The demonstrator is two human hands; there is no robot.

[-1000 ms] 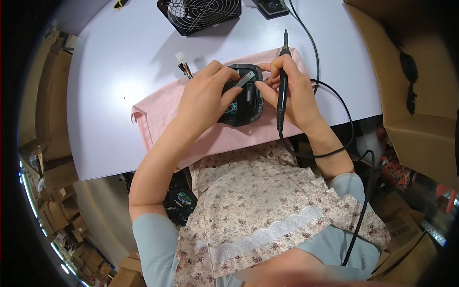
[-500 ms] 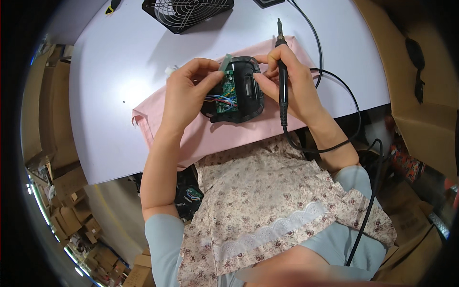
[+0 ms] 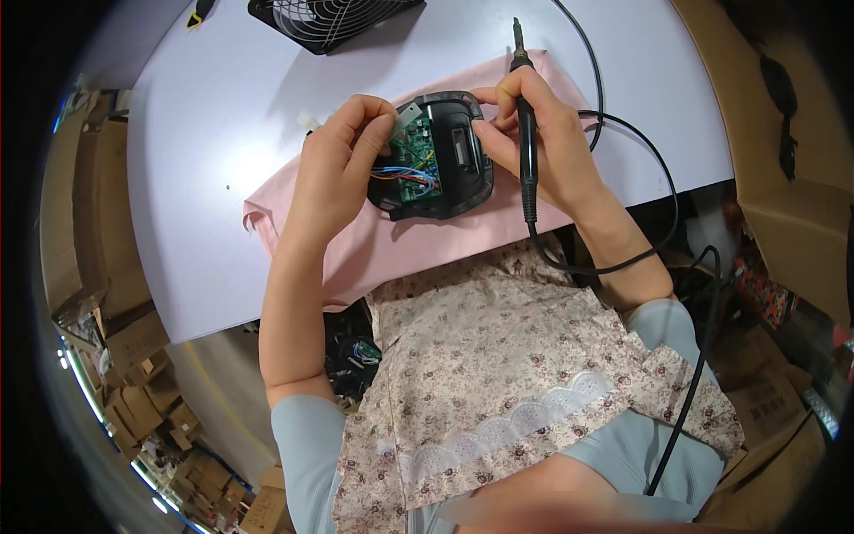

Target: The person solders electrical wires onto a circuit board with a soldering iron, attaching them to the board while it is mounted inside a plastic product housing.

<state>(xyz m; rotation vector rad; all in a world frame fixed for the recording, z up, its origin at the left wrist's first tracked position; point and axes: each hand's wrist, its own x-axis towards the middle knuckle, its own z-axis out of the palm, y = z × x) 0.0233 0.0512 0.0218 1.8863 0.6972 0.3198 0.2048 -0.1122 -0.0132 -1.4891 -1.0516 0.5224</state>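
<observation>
My left hand (image 3: 342,165) is closed, thumb and forefinger pinching the end of a thin pale strip (image 3: 408,116) over the top of a green circuit board (image 3: 418,147). The board sits in the left part of a black plastic housing (image 3: 458,191), with thin coloured wires (image 3: 414,175) running off it under my left hand. My right hand (image 3: 556,147) wraps a black soldering iron (image 3: 527,151), its tip pointing away from me. Thumb and a finger of that same hand also grip the housing's right edge. The iron's tip is apart from the board.
A pink cloth (image 3: 382,245) lies under the housing on the white table (image 3: 196,231). A black fan with a wire grille (image 3: 334,18) stands at the far side. The iron's cable (image 3: 663,222) loops over my right forearm. Cardboard boxes (image 3: 792,231) line the right side.
My left hand has shifted a little left, and the pale strip leans more to the side. The right hand keeps its hold on the iron and housing. The whole view has moved slightly.
</observation>
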